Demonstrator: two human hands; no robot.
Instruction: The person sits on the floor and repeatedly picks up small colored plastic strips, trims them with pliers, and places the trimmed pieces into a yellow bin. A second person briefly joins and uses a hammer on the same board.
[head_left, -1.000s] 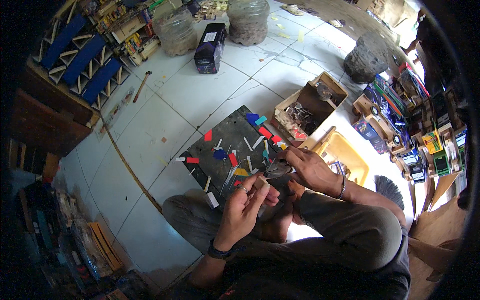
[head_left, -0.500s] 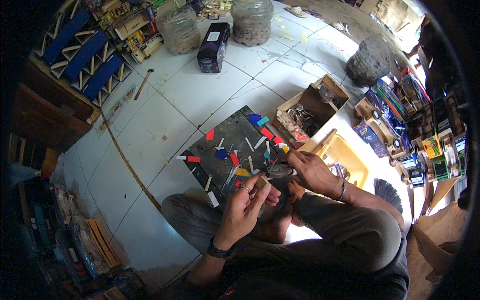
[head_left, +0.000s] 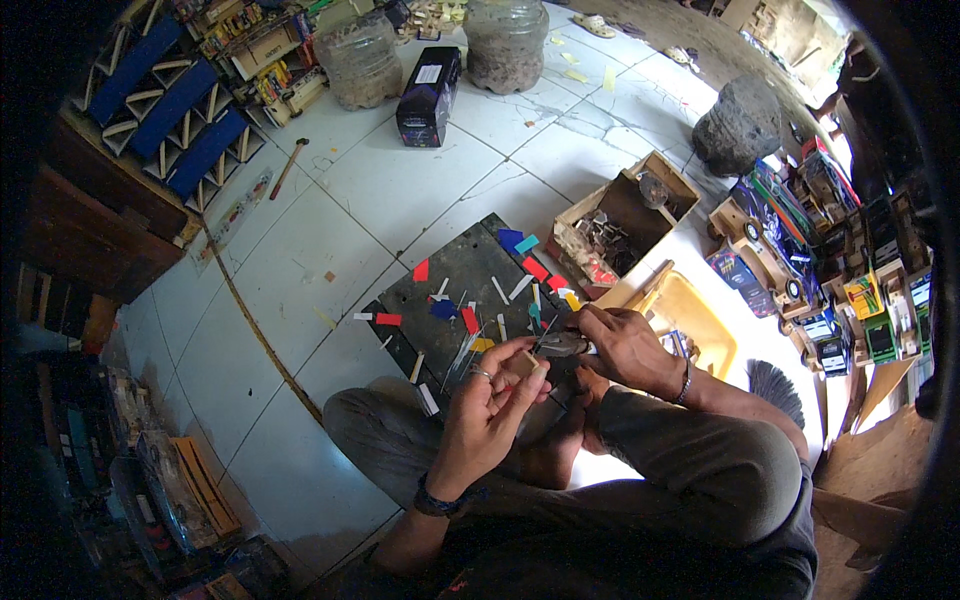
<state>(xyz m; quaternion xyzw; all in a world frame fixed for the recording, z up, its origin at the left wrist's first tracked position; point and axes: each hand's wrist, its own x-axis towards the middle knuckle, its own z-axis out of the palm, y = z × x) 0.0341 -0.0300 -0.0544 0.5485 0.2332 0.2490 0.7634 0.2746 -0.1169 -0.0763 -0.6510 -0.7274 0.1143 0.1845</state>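
Note:
Between the thumb and fingers of my left hand point(head_left: 492, 405) is a small pale wooden block point(head_left: 527, 366). My right hand point(head_left: 630, 348) is closed round a pair of pliers point(head_left: 564, 344), whose jaws point left and lie close to the block. Whether the jaws touch it or grip a thin piece, I cannot make out. Under both hands is a dark board point(head_left: 440, 270) strewn with red, blue, white, yellow and teal scraps and thin strips. One red scrap point(head_left: 469, 320) lies just beyond my left fingers.
A wooden box point(head_left: 625, 215) with small metal pieces stands past the board, beside a yellow tray point(head_left: 700, 320). Wooden toy trucks point(head_left: 770, 260) crowd the right. A hammer point(head_left: 289, 168) lies on the tiles at left; a dark carton point(head_left: 429, 97) stands between two cloudy plastic containers.
My left fingers have shifted slightly on the block, which is turned a little. The pliers have moved slightly, staying near it.

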